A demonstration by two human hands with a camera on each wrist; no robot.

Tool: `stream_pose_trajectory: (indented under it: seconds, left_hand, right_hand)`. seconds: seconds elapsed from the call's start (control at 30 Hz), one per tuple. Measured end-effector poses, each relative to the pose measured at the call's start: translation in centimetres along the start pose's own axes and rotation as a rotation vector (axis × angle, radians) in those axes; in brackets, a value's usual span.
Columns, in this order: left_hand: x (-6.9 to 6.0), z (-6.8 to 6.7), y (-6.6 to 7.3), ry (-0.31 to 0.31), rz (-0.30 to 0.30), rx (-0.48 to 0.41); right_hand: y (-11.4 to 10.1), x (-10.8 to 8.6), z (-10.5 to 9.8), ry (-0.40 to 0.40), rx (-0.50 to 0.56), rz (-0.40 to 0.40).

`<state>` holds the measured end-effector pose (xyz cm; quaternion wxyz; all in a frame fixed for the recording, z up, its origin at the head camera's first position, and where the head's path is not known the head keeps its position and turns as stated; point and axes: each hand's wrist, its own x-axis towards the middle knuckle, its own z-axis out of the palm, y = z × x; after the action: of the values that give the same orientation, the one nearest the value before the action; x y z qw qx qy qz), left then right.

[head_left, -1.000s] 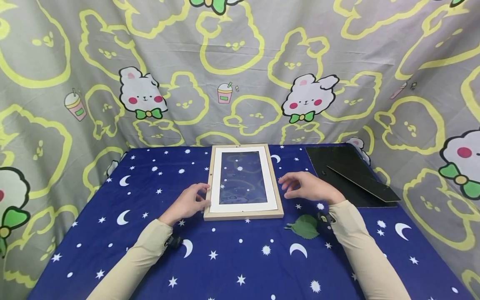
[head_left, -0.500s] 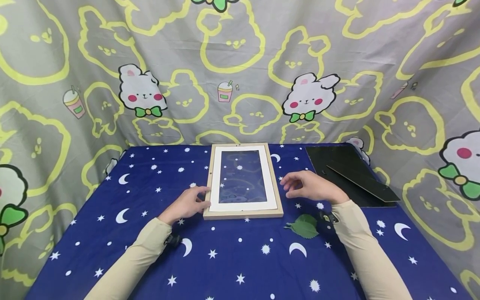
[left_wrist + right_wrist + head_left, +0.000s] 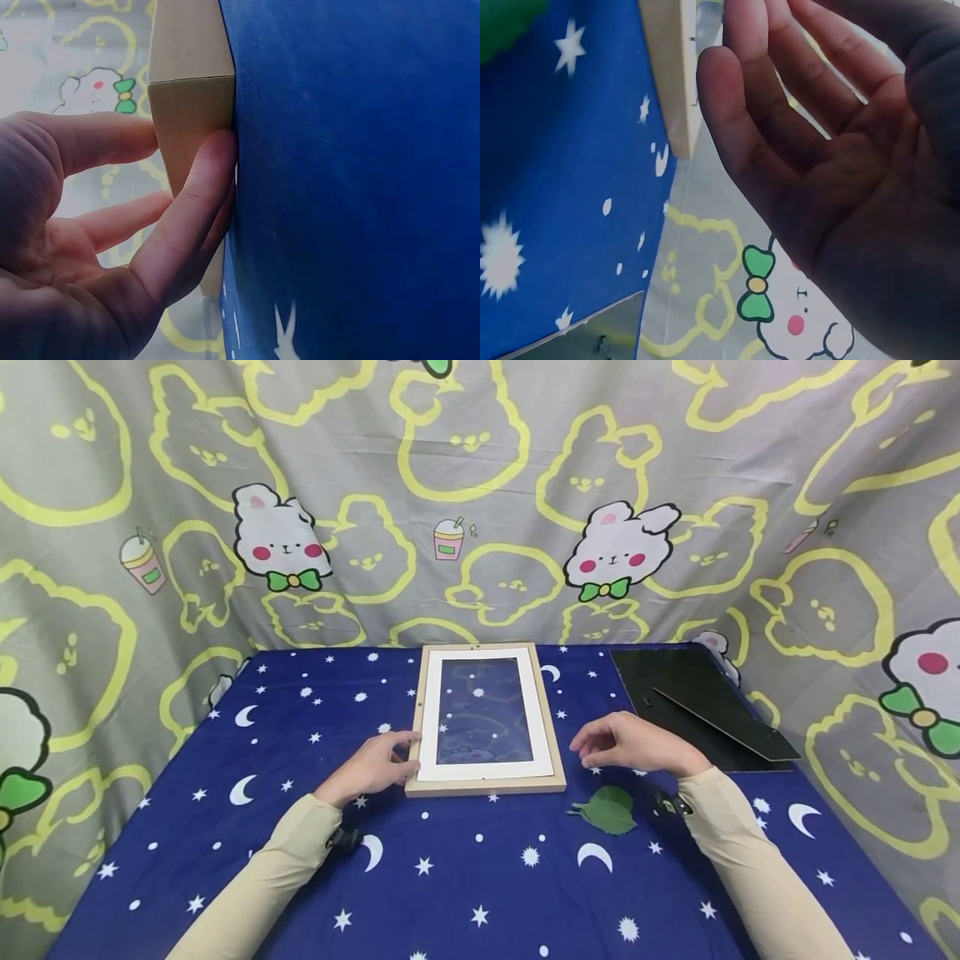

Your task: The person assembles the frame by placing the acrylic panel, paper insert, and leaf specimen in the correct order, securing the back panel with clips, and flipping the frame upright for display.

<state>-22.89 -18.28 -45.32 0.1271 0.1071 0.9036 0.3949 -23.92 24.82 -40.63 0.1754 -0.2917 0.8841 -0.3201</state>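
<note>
A light wooden frame [image 3: 487,790] lies flat on the cloth, with a white mat [image 3: 429,718] inside it around a clear middle that shows stars and reflections. At its left side my left hand [image 3: 371,768] touches the edge. The left wrist view shows those fingers [image 3: 184,217] resting along the wooden side [image 3: 191,112]. My right hand [image 3: 641,745] hovers right of the frame, touching nothing, its fingers loosely bent; in the right wrist view the palm [image 3: 840,180] is beside the frame's edge [image 3: 671,82].
A green leaf [image 3: 609,811] lies below my right hand. At the back right is a black backing board [image 3: 652,672] with a stand flap [image 3: 723,727] raised at an angle. The blue star cloth [image 3: 300,877] covers the table; a patterned curtain [image 3: 345,468] hangs behind and at the sides.
My right hand has moved a little to the right and slightly down, away from the frame. The left hand stays at the frame's left edge.
</note>
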Motion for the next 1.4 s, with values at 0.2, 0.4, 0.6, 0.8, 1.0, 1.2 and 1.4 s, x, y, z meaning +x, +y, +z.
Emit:
stream_pose_trajectory:
  seconds: [0.2, 0.4, 0.6, 0.8, 1.0, 1.2, 1.4]
  left_hand:
    - [-0.1, 0.1, 0.0, -0.002, 0.003, -0.012]
    - [-0.1, 0.0, -0.1, -0.002, -0.001, -0.019]
    - [-0.1, -0.1, -0.2, 0.0, -0.002, -0.034]
    - [-0.1, -0.1, -0.2, 0.002, 0.005, -0.024]
    - [-0.1, 0.0, -0.2, 0.004, 0.0, -0.025]
    - [0.0, 0.0, -0.1, 0.003, -0.006, -0.025]
    - [0.0, 0.1, -0.2, 0.003, -0.007, -0.023]
  right_hand:
    - [0.9, -1.1, 0.4, -0.054, 0.018, -0.028]
    - [1.7, -2.5, 0.9, -0.075, 0.025, -0.048]
    - [2.4, -3.8, 1.5, -0.084, 0.028, -0.059]
    - [2.7, -4.6, 2.0, -0.098, 0.029, -0.056]
    - [2.7, -4.5, 2.5, -0.1, 0.011, -0.045]
    - [2.4, -4.3, 2.8, -0.096, 0.006, -0.029]
    - [2.3, -4.2, 2.9, -0.106, 0.012, -0.025]
